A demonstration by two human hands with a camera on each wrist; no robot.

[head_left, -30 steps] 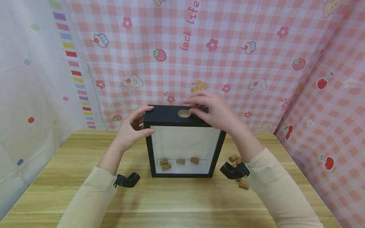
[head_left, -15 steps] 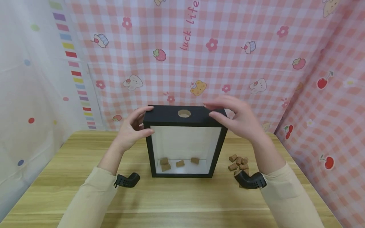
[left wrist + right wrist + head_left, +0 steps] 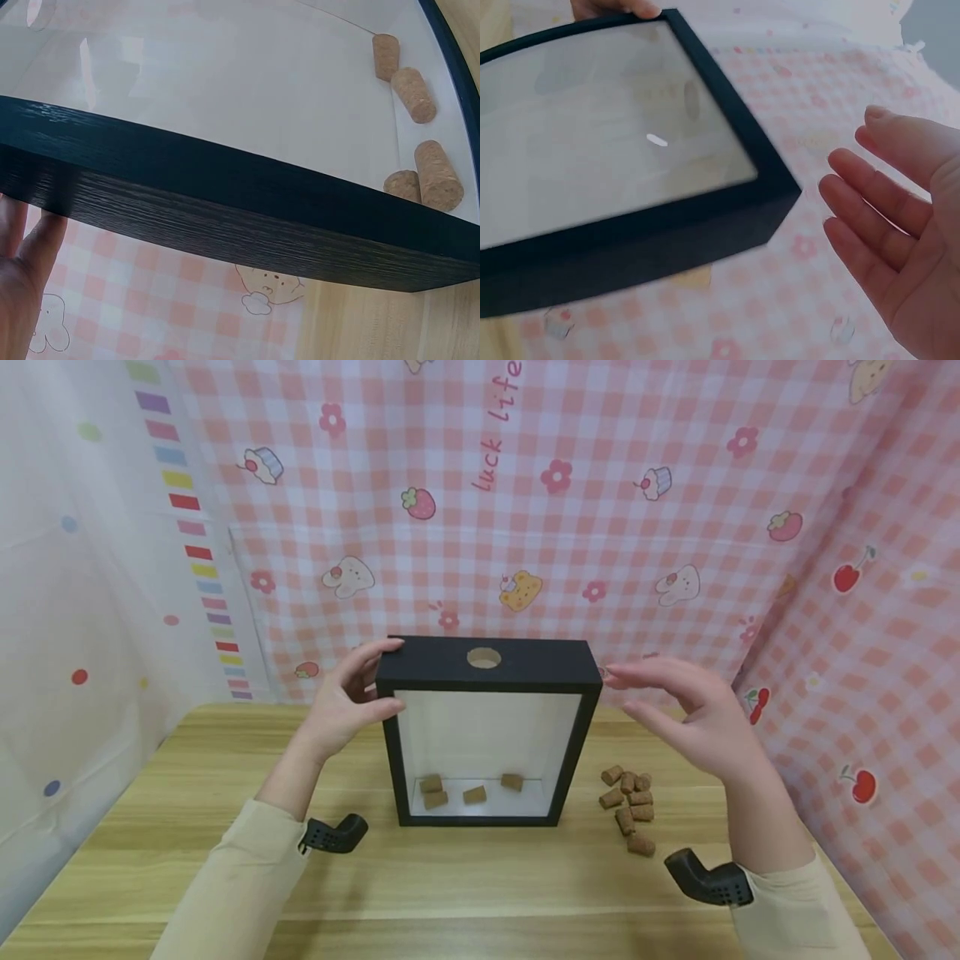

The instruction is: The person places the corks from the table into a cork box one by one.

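Note:
A black shadow box frame [image 3: 487, 683] with a clear front and a round hole in its top stands upright on the table. Several corks [image 3: 474, 795] lie inside on its white floor; in the left wrist view two of these corks [image 3: 438, 177] sit side by side near the frame edge. My left hand [image 3: 347, 697] grips the upper left corner, thumb at the front and fingers over the top. To the right of the box, my right hand [image 3: 686, 714] is in the air with fingers loosely extended and nothing in it, as the right wrist view also shows.
A small pile of loose corks [image 3: 640, 798] lies on the wooden table [image 3: 480, 893], right of the box and below my right hand. Pink checked cloth [image 3: 585, 535] hangs behind and along the right side; a white dotted cloth [image 3: 97, 610] hangs at the left.
My right hand has moved right and down, from beside the hole to past the box's right side. A cork inside the box has rolled and turned slightly. My left hand stays put.

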